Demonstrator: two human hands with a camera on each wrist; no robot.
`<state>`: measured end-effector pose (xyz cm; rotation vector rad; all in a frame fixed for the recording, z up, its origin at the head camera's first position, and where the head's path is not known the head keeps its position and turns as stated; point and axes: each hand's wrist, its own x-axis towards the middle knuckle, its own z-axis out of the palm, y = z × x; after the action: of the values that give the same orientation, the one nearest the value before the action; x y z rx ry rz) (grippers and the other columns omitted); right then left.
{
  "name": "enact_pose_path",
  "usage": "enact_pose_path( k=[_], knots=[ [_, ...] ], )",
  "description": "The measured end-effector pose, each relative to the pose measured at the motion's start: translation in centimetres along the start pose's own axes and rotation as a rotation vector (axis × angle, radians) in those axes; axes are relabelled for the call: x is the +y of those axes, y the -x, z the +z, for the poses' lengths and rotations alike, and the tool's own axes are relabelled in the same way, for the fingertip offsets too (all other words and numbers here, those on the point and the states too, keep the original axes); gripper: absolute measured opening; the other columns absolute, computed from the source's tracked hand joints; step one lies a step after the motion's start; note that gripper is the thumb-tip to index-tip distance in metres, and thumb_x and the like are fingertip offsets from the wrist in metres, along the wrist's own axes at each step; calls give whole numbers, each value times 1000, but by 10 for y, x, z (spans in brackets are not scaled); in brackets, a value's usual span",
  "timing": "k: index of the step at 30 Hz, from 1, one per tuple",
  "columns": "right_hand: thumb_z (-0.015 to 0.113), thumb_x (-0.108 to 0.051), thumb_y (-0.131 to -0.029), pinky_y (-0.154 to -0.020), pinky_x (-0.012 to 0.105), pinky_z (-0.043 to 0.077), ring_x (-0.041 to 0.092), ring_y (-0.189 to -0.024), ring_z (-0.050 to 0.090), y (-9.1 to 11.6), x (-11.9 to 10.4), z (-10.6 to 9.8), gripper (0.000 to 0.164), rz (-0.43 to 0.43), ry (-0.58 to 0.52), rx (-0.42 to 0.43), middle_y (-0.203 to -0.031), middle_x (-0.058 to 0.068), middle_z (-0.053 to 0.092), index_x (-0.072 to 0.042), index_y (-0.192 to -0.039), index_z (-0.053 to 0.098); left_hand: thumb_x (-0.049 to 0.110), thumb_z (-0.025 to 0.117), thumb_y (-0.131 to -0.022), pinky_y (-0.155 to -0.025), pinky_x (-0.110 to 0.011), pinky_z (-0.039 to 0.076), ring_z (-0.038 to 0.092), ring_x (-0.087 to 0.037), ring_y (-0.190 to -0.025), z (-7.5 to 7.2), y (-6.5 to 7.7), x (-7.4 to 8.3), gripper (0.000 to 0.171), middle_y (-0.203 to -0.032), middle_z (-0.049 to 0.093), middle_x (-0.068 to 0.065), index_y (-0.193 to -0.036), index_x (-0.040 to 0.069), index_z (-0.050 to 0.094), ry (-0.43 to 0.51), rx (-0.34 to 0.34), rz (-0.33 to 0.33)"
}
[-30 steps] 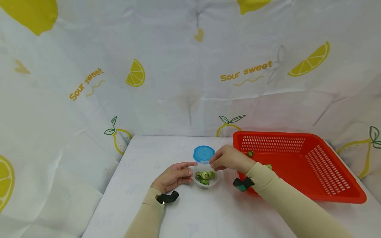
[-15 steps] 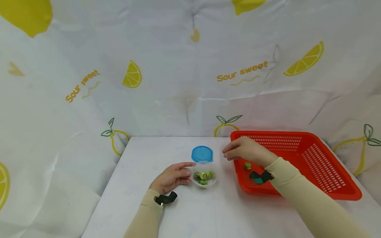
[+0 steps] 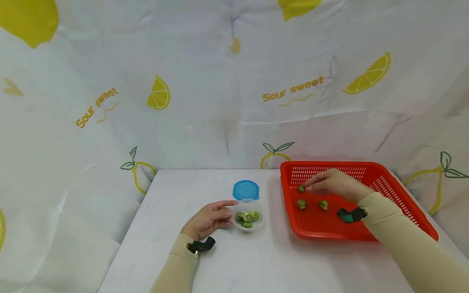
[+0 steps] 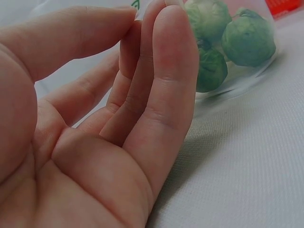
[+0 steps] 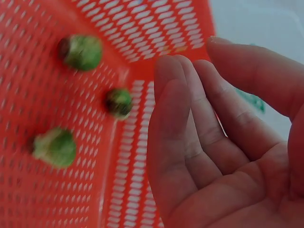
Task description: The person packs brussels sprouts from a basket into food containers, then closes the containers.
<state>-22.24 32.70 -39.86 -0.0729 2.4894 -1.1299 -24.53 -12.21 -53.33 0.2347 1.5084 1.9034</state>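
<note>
A small clear plastic tub (image 3: 261,212) stands on the white table with several Brussels sprouts (image 3: 247,217) inside. My left hand (image 3: 208,219) rests beside it, relaxed fingertips at its left wall; in the left wrist view the sprouts (image 4: 249,38) show through the plastic. Over the red basket (image 3: 311,234) hovers my right hand (image 3: 335,185), holding nothing, fingers gently bent and thumb apart. Three loose sprouts lie in that basket: one (image 3: 301,188) right by the right fingertips, another (image 3: 301,204) nearer the front, and a third (image 3: 323,204) below the hand.
Just behind the tub lies a blue lid (image 3: 246,190) flat on the table (image 3: 176,191). The basket's raised, slotted walls surround its sprouts at the right. A white lemon-print cloth (image 3: 205,122) hangs behind the table.
My right hand has left the tub's rim and travelled right, over the basket's edge to above the sprouts. The left hand stays at the tub. The view has shifted slightly.
</note>
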Motion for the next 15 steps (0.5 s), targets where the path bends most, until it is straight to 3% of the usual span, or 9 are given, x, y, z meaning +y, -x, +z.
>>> enact_pose_path(
  k=[8,15],
  knots=[
    [70,-25,-105,-109,56,59,34,-121,75,1,36,-15,43,66,25,12,-131,20,77,3,-137,71,10,67,-107,-89,-25,64,75,-12,-89,0,1,0,53,-101,69,-1,-158,7,54,9,-6,-2],
    [69,-29,-106,-105,55,60,35,-120,73,2,59,-24,43,70,94,-3,-127,19,78,6,-131,74,10,67,-107,-89,-25,64,75,-11,-89,-2,-1,-1,54,-100,70,0,-158,6,53,9,-25,9]
  ],
)
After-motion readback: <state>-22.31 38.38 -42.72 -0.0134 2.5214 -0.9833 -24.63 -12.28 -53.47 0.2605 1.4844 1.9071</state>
